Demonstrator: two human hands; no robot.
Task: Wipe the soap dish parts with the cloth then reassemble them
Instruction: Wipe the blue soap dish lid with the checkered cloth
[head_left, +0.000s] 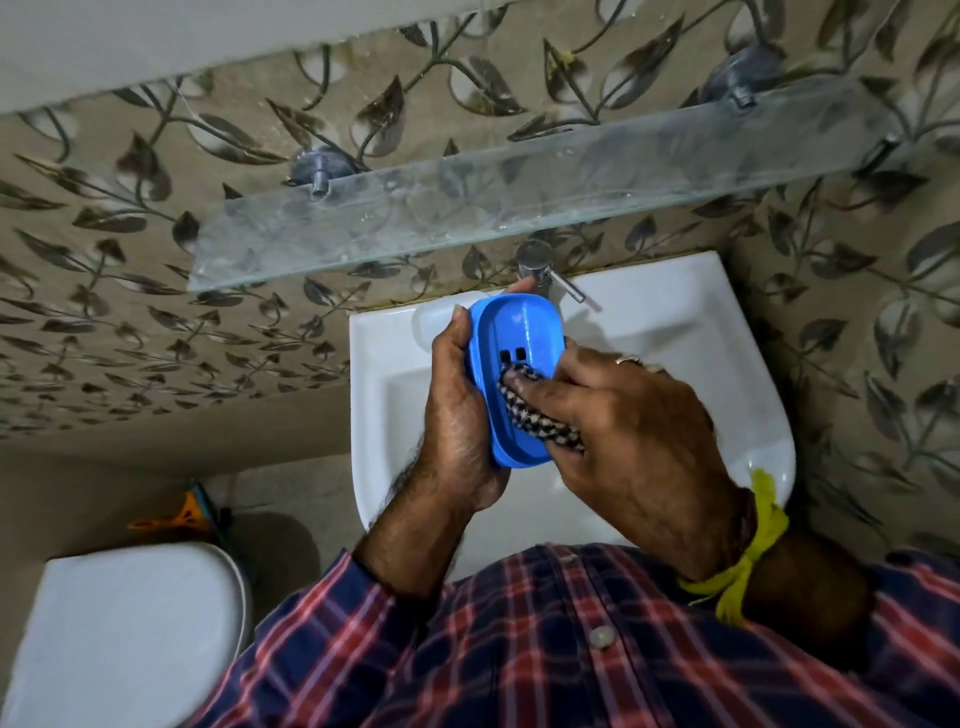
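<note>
Soap dish getting wiped down over the sink

The blue soap dish (519, 374) is being held up over the white sink (675, 353) by the left hand (457, 415), grip curled round its left edge. A checked cloth (540, 410) is being pinched in the right hand (639, 426) and pressed into the dish's inside, just below the two little slots. A glass shelf (519, 187) is hanging above the tap (545, 270).

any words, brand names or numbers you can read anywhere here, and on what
None can be read.
Blue soap dish held in the left hand: plain, only slots.
Checked cloth under the right hand: pattern only.
Sink, tap, glass shelf, wall tiles: no lettering visible.
</note>
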